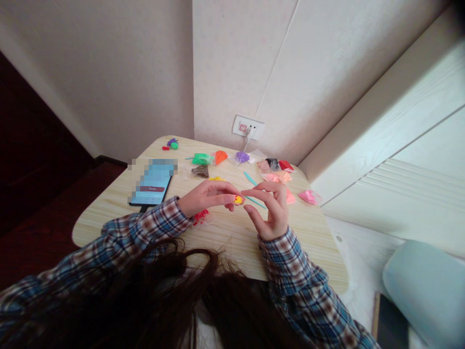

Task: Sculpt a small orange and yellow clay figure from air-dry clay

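Note:
Over the middle of the table, my left hand (pixel 207 196) pinches a small yellow clay piece (pixel 239 199) with reddish spots between thumb and fingers. My right hand (pixel 271 211) is just to the right of it, thumb and fingers apart and nothing between them. Its index fingertip is close to the clay piece; whether they touch I cannot tell. Behind the hands lie a turquoise modelling tool (pixel 250 178) and a second thin turquoise tool (pixel 256 201), partly covered by my right hand. A bag of red clay (pixel 201 217) lies below my left wrist.
A pale wooden table (pixel 232 242) holds a tablet-like screen (pixel 152 182) at left. Bags of green clay (pixel 202 159), orange clay (pixel 220 157), purple clay (pixel 241 157), brown clay (pixel 200 171) and pink clay (pixel 308 196) lie around. A wall socket (pixel 248 127) with a plugged-in cable is behind.

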`<state>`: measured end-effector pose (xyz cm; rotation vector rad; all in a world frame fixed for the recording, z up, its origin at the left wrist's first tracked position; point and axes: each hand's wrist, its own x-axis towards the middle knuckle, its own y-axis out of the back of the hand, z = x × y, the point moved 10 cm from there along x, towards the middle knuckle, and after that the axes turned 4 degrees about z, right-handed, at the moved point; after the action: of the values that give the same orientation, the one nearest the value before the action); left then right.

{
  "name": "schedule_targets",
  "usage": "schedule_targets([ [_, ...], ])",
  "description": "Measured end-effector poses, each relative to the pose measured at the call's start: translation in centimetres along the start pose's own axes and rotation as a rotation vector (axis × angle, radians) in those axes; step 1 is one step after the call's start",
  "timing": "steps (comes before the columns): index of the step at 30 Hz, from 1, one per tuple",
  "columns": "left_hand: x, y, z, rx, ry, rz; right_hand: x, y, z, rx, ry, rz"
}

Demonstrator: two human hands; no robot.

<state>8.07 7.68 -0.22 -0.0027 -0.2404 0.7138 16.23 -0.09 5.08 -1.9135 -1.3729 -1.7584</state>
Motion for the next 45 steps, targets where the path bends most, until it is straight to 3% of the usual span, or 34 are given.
schedule_targets([
  [4, -0.2, -0.7, 0.1, 0.023, 0.015, -0.056, 0.0, -0.9, 0.0, -0.016, -0.009, -0.067],
  [9, -0.1, -1.1, -0.2, 0.017, 0.018, -0.098, 0.0, -0.7, -0.5, -0.094, 0.027, -0.044],
  [17, 0.0, -0.2, -1.2, -0.082, 0.05, -0.022, -0.3, -0.9, -0.7, -0.228, 0.058, -0.034],
  [27, 0.0, -0.2, -0.5, -0.056, 0.058, -0.004, -0.3, 0.4, -1.6, -0.16, 0.09, 0.053],
  [45, -0.1, 0.0, -0.5, -0.081, 0.055, 0.008, -0.6, 0.2, -1.6, -0.119, 0.109, -0.002],
])
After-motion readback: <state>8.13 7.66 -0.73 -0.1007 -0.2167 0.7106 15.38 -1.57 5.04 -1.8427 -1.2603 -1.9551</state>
